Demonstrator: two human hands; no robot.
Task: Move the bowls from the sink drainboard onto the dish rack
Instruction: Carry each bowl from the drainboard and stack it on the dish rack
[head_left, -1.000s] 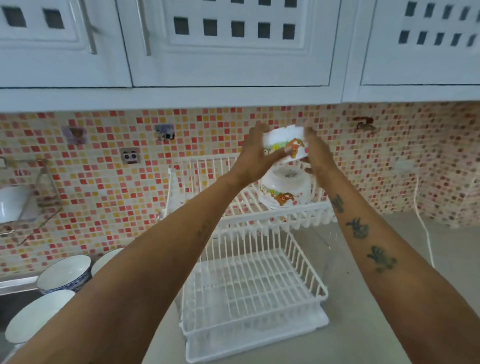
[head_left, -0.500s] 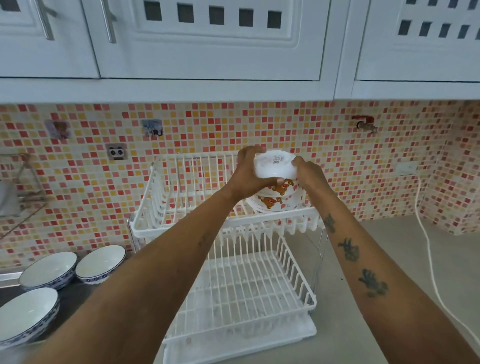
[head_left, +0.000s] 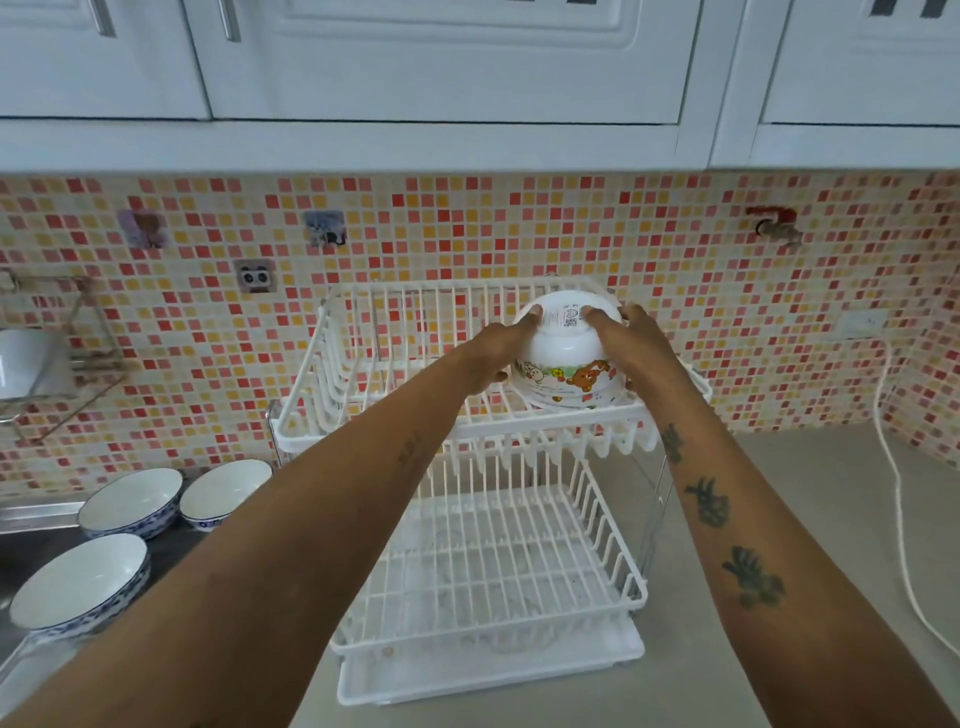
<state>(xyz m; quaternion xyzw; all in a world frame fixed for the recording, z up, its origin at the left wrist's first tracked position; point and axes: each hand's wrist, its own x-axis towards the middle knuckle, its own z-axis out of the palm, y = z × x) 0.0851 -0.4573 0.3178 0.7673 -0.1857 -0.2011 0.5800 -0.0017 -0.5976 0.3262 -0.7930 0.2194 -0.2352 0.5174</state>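
A white cartoon-printed bowl (head_left: 563, 345) sits upside down on the right of the upper tier of the white two-tier dish rack (head_left: 363, 421), stacked over another bowl whose rim shows beneath it. My left hand (head_left: 501, 345) and my right hand (head_left: 626, 338) clasp the top bowl from both sides. Three white bowls with blue patterned rims stand upright on the steel drainboard (head_left: 176, 545) at the lower left: one at the back left (head_left: 130, 501), one beside it (head_left: 224, 488), one nearer me (head_left: 78, 587).
The rack's lower tier (head_left: 498, 566) holds nothing and sits on a white drip tray. A white cord (head_left: 901, 519) trails over the grey counter at the right. A wire wall shelf (head_left: 52, 358) hangs at the left. White cabinets hang overhead.
Both hands have lowered the cartoon bowl from the air onto the bowl that sat on the rack's upper tier. The view has shifted right and down.
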